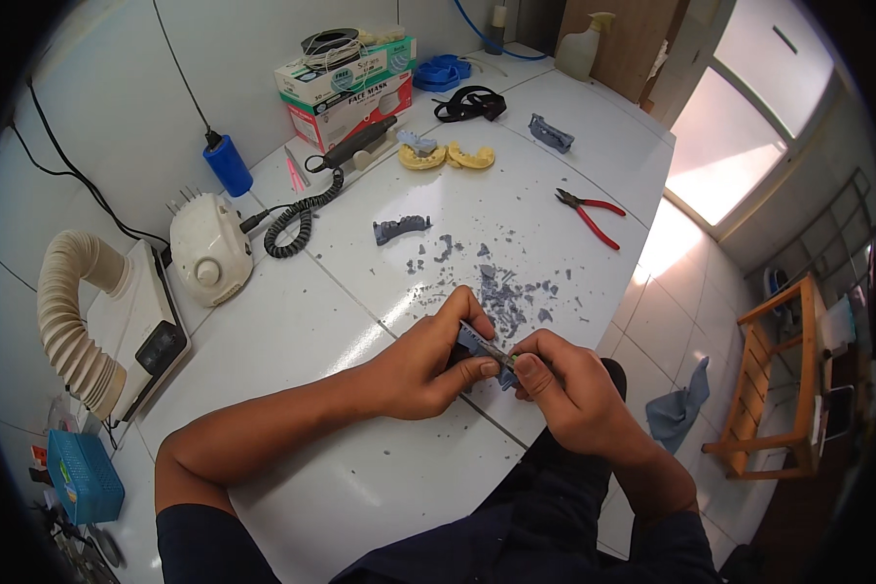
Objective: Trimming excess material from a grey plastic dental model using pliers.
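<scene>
My left hand (426,362) and my right hand (565,384) meet over the near edge of a white tiled table (292,321). Between them they grip a small blue-grey printed part (485,348); the left thumb presses on top of it and the right fingertips pinch its end. Just beyond the hands lies a scatter of grey-blue scraps (504,288). Another grey printed dental piece (400,229) lies farther back on the table.
Red-handled pliers (587,212) lie at the right. Two yellow dental casts (448,156), a dark handpiece (360,144) with coiled cord, a white control unit (209,251), stacked boxes (346,88) and a suction hose (68,311) stand at the back and left. A wooden stool (779,380) stands on the floor.
</scene>
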